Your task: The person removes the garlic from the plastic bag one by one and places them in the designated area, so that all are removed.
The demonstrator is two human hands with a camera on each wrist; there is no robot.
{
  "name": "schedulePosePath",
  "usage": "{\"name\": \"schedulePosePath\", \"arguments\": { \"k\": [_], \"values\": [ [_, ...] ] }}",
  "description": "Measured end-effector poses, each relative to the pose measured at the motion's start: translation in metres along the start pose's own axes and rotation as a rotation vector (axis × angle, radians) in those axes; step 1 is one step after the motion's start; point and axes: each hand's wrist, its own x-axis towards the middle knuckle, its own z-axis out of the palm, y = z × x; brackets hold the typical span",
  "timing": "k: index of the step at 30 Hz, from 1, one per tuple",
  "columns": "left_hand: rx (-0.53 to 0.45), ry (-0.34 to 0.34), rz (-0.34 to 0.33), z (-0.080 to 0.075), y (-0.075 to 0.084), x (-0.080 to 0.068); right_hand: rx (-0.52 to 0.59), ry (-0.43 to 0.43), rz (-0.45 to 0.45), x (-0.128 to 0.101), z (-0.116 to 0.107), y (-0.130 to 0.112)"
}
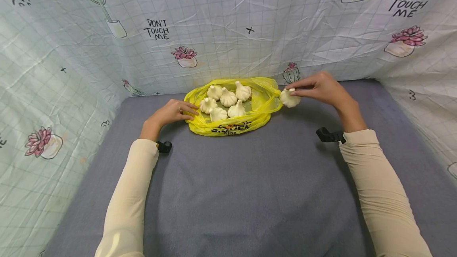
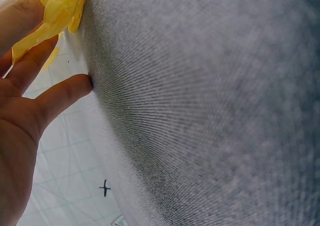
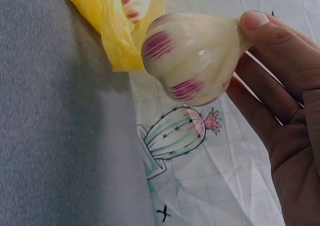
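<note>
My right hand (image 1: 317,86) pinches a garlic bulb (image 1: 290,98) by its neck, just off the right end of the yellow plastic bag (image 1: 228,132). In the right wrist view this garlic bulb (image 3: 187,61) is glossy, with purple streaks at its base; thumb and fingertips meet at the stem. Several more garlic bulbs (image 1: 228,97) sit inside the wide-mouthed bag. At the bag's left rim rests my left hand (image 1: 171,112), fingers fairly straight against the plastic. The left wrist view has yellow plastic (image 2: 65,11) over those fingers, with the thumb (image 2: 65,96) spread away from it.
A grey cloth (image 1: 235,193) covers the table. Behind and at both sides hangs a pale printed curtain (image 1: 228,23) with cactus drawings; the bag lies close to the back one. Each wrist wears a black camera mount (image 1: 328,135).
</note>
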Motion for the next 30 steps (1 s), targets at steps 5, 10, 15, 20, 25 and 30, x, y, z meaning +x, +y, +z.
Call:
{"name": "schedulePosePath", "arguments": {
  "k": [5, 10, 15, 20, 25, 30],
  "values": [
    [-0.006, -0.006, -0.007, 0.000, 0.000, 0.000, -0.030, 0.031, 0.038, -0.004, -0.002, 0.005],
    [-0.011, -0.006, -0.018, 0.000, 0.002, -0.001, -0.083, 0.096, 0.064, -0.008, -0.003, 0.011],
    [-0.018, -0.008, -0.031, 0.000, 0.002, 0.000, -0.092, 0.152, 0.085, -0.010, -0.003, 0.016],
    [-0.025, -0.015, -0.032, -0.001, 0.002, 0.000, -0.090, 0.181, 0.101, -0.011, -0.002, 0.022],
    [-0.015, -0.016, -0.018, -0.001, 0.002, 0.000, -0.095, 0.181, 0.160, -0.010, -0.002, 0.026],
    [-0.017, -0.020, -0.012, -0.001, 0.002, 0.000, -0.135, 0.151, 0.183, -0.005, -0.004, 0.032]
  ]
}}
